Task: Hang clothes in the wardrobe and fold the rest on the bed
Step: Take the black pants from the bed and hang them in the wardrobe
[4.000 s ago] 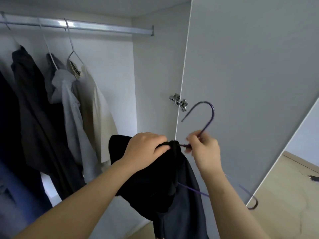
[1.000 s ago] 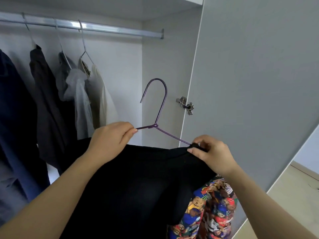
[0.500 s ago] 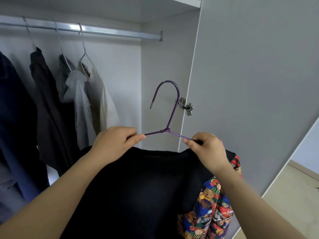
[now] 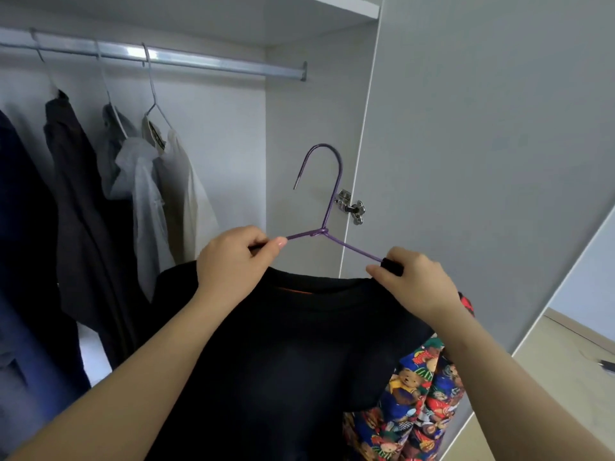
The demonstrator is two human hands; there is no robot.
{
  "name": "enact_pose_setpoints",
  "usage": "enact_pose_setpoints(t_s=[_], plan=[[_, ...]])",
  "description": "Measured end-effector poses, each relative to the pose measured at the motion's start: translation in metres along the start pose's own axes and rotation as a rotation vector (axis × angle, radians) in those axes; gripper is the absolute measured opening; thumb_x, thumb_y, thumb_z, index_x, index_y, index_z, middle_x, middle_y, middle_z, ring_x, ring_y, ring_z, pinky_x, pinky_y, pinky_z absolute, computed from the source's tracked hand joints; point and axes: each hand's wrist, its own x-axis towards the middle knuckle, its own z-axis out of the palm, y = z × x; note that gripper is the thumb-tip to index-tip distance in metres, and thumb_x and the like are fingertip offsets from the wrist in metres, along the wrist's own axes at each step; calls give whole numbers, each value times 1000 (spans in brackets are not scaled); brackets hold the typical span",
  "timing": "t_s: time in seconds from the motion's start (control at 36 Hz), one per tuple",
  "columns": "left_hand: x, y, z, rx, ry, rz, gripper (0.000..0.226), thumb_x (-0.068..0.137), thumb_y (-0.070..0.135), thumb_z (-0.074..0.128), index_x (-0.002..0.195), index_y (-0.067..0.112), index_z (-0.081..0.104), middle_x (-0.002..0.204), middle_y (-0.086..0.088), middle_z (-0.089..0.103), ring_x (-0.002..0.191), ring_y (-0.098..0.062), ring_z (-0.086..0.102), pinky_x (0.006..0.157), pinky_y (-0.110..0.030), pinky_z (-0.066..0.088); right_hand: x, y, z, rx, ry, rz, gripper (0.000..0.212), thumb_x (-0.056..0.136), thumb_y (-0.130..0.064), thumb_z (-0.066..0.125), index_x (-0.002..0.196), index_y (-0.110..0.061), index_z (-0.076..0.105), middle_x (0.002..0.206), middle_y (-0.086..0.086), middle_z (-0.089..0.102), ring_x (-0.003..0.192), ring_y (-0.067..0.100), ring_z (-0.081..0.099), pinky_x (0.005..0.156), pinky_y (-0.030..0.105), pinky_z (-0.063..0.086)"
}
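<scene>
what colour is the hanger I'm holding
Purple hanger, clearest in the head view.

head view: sitting at the person's head | facing forward into the open wardrobe, tilting slightly up toward the rail (image 4: 199, 61) | framing both forearms close | catching door (image 4: 482, 144) at right | only one view, sharing nothing

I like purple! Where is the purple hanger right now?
In the head view, the purple hanger is mid-frame, held between both hands inside the black shirt, below the rail.
</scene>
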Motion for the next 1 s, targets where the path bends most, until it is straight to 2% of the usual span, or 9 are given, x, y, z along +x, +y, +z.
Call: enact_pose_setpoints(t_s=[0.11,0.22,0.36,0.5,0.58,0.72,0.89,0.94,1.0], plan=[[16,15,16,-169,-33,7,22,85,33,64,73,15,63,66,6,58,66,-13,53,68,-30,45,3,-3,-19,-35,-61,-25,45,94,-48,44,59,-20,39,59,-2,45,62,18,45,54,29,33],[23,31,35,-189,-105,27,20,86,31,64,78,13,64,69,8,58,68,-10,53,72,-28,43,-1,12,-31,95,-48,91,50,91,-44,53,53,-16,38,52,-3,38,56,15,38,57,31,31],[20,42,54,-111,-248,41,21,91,33,58,95,14,65,84,9,58,84,-11,54,75,-25,40,-7,31,-34,269,-76,258,45,85,-36,66,53,-12,44,50,-2,39,53,16,38,55,29,30],[12,39,69,-113,-232,-1,19,93,21,55,108,15,66,102,8,60,95,-5,50,81,-15,32,-9,39,-34,389,-114,326,36,79,-30,73,59,-6,55,59,7,46,59,21,43,60,28,34],[4,37,74,-149,-228,-60,20,93,17,53,110,15,63,104,10,56,97,-2,47,83,-15,31,-8,40,-32,429,-151,339,33,78,-28,73,63,-2,59,63,10,49,62,22,47,61,29,36],[0,31,71,-186,-192,-165,16,92,18,55,106,20,63,110,8,57,100,-6,50,86,-20,36,-6,38,-29,541,-209,387,29,80,-24,71,66,-3,57,65,13,50,61,24,49,60,31,38],[2,19,53,-230,-130,-285,13,93,18,52,90,27,60,90,12,59,88,-8,55,79,-20,39,3,30,-19,760,-276,500,8,88,-15,56,82,-11,52,75,14,46,69,27,47,64,33,36],[7,9,50,-209,-107,-316,19,94,15,49,86,29,59,90,11,59,88,-11,57,78,-22,40,11,24,-15,787,-287,521,9,89,-14,53,80,-11,52,70,13,46,66,27,47,62,32,36],[15,-3,47,-206,-61,-351,32,93,7,44,78,31,58,92,7,62,90,-18,62,80,-27,45,23,16,-9,803,-294,533,20,89,-13,51,71,-5,53,58,10,50,56,25,50,56,26,39]])
